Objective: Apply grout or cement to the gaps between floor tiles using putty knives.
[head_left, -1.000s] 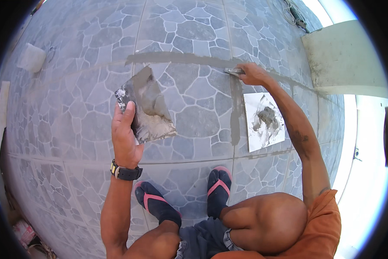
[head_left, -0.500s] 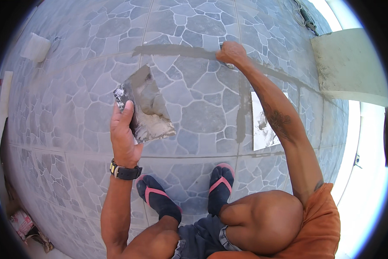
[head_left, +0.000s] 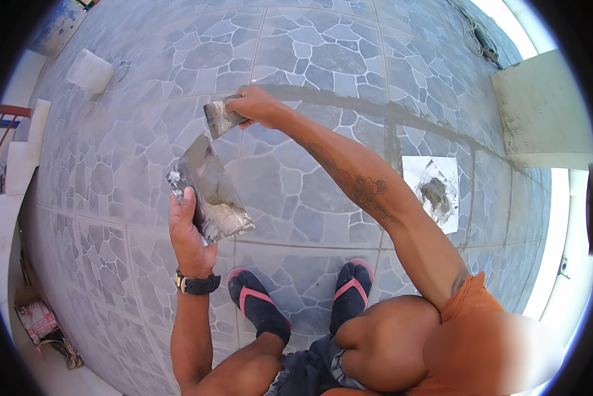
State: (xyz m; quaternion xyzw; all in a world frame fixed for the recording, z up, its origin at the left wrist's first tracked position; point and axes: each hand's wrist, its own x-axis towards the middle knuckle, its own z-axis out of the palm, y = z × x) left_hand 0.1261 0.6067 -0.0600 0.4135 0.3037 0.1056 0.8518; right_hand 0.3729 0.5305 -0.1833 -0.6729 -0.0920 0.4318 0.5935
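Observation:
My left hand (head_left: pixel 192 234) grips a flat rectangular plate (head_left: pixel 229 226) smeared with grey paste (head_left: pixel 211 175), the thumb lying over its near edge. My right hand (head_left: pixel 258 107) is closed around a small scraper (head_left: pixel 218 117) with grey paste on its blade. The scraper is just beyond the far corner of the plate; whether the two touch is hard to tell. Beneath them is a grey stone-patterned tiled floor (head_left: pixel 277 152). A band of darker paste (head_left: pixel 329 98) runs along a far tile joint, with a branch coming nearer by the white tile.
A white square tile (head_left: pixel 414 173) with a lump of grey paste lies on the right. Beyond it is a pale block (head_left: pixel 544 105), and a cable (head_left: pixel 471 36) lies at the far right. A white block (head_left: pixel 91 71) sits far left. My sandalled feet (head_left: pixel 349 290) are near.
My right hand has swung left from the far joint toward the plate, bringing the scraper into view. The view has shifted slightly, and the white tile is now uncovered by my arm.

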